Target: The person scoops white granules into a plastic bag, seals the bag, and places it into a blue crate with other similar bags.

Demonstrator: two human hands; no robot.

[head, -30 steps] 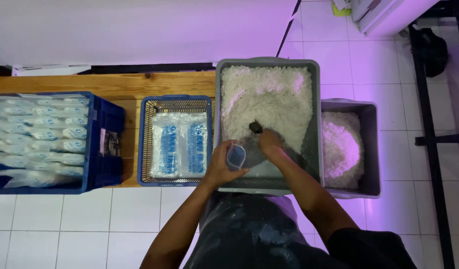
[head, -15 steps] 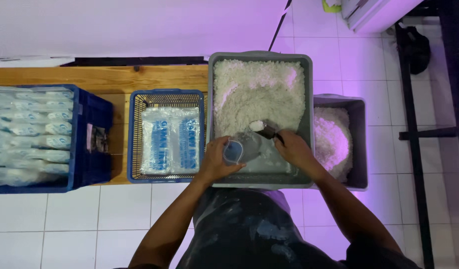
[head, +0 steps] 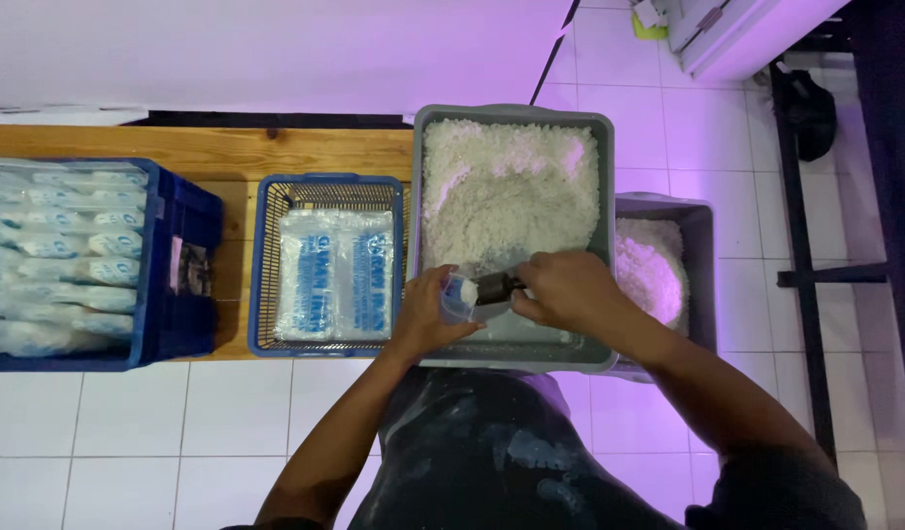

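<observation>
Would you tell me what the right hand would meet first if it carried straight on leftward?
Probably the small bag held open by the left hand; the right hand seems already at its mouth.

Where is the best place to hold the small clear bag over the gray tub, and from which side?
Probably at its open mouth, from the left. The small clear bag lies sideways over the gray tub, mouth toward the dark scoop in the right hand. The left hand already wraps it there, which keeps the mouth open.
</observation>
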